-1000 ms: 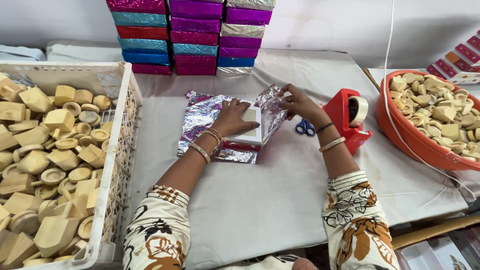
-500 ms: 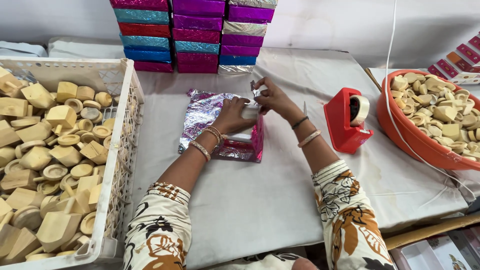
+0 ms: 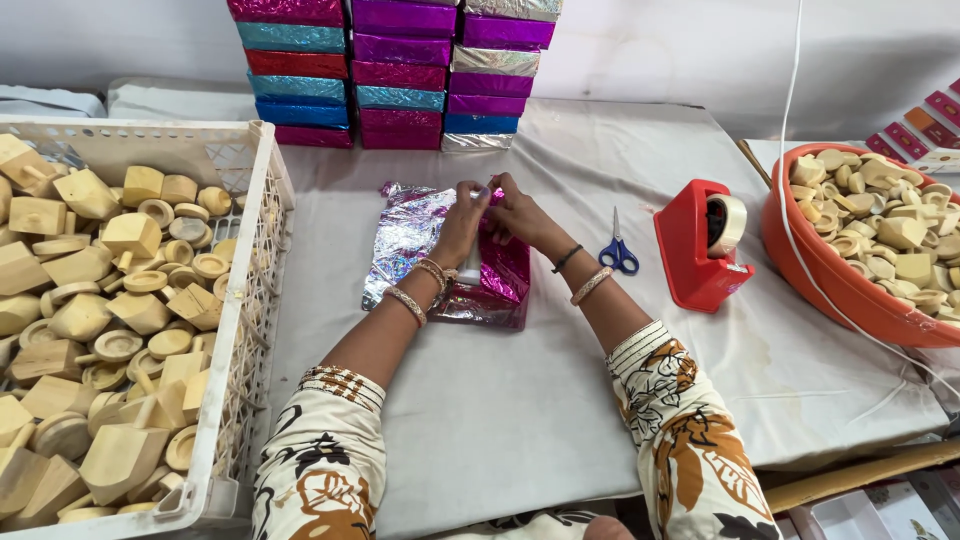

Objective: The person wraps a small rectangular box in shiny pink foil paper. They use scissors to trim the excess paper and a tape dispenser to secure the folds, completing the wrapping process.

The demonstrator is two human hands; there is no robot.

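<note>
Head camera view, looking down at a table (image 3: pixel 520 400) covered with a pale grey cloth. At the middle, both of the person's hands meet over a small box (image 3: pixel 471 268) that is being wrapped in shiny pink and silver foil paper (image 3: pixel 410 235). The left hand (image 3: pixel 462 222) and the right hand (image 3: pixel 513 212) are touching, fingers bent and pinched together on the upper edge of the foil, which is pulled up over the box. Only a thin white strip of the box shows between the hands and the pink fold on the right; the rest of the sheet lies flat to the left. Both wrists wear bangles, and the sleeves are cream with a brown flower print.

At the far edge of the table, against the wall, stand three stacks of wrapped boxes (image 3: pixel 400 75), flat and rectangular, in shiny pink, purple, teal, red, blue and silver foil.

To the left, a white plastic crate (image 3: pixel 255 250) with lattice walls is filled with pale wooden pieces (image 3: pixel 100 300), some block-shaped with pegs, some round like small cups. To the right, an orange plastic tub (image 3: pixel 830 290) holds more wooden pieces of the same kinds.

Between the hands and the tub sits a red tape dispenser (image 3: pixel 695 250) with a roll of clear tape, and just left of it lie blue-handled scissors (image 3: pixel 617 250), blades pointing away. A white cord (image 3: pixel 785 150) hangs down across the right side.
</note>
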